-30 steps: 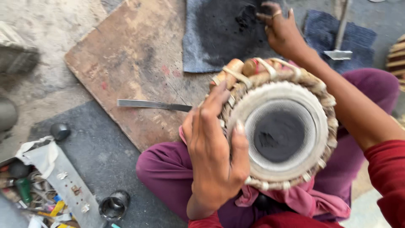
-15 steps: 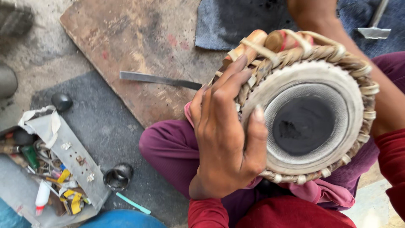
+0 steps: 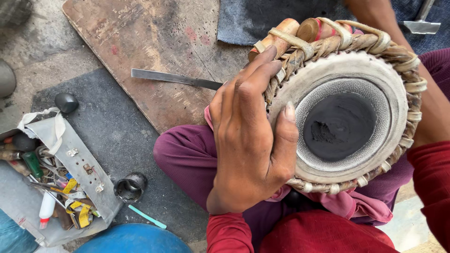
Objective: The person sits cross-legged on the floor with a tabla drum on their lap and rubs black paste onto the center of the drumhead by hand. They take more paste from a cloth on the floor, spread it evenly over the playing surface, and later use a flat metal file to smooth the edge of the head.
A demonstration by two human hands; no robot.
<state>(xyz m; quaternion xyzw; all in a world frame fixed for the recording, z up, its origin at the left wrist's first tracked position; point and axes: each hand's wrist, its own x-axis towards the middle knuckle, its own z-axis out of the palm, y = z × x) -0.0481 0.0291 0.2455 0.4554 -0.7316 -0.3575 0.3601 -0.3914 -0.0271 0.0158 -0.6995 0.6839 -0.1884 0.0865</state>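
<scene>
The tabla drum [image 3: 347, 117] rests tilted on the person's lap, its round head facing up towards the camera. The skin is pale and finely crackled, with a matt black disc [image 3: 338, 126] of paste at its centre, lumpy at the lower left. A braided rim of tan rawhide straps [image 3: 375, 44] runs round the edge, and smooth wooden dowels [image 3: 281, 35] are wedged under the lacing at the top. The left hand [image 3: 251, 145] grasps the drum's left side, fingers curled over the braid and the thumb pressed flat on the pale skin. Only the right forearm [image 3: 433, 112] shows, passing behind the drum; its hand is out of view. A flat metal blade [image 3: 176, 78] lies on a worn wooden board [image 3: 140, 42] beyond the knee. An open grey metal toolbox [image 3: 61, 173] of mixed tools sits to the left, beside a small black cup [image 3: 130, 186]. A hammer head [image 3: 420, 26] lies on dark cloth [image 3: 276, 16] at the top.
</scene>
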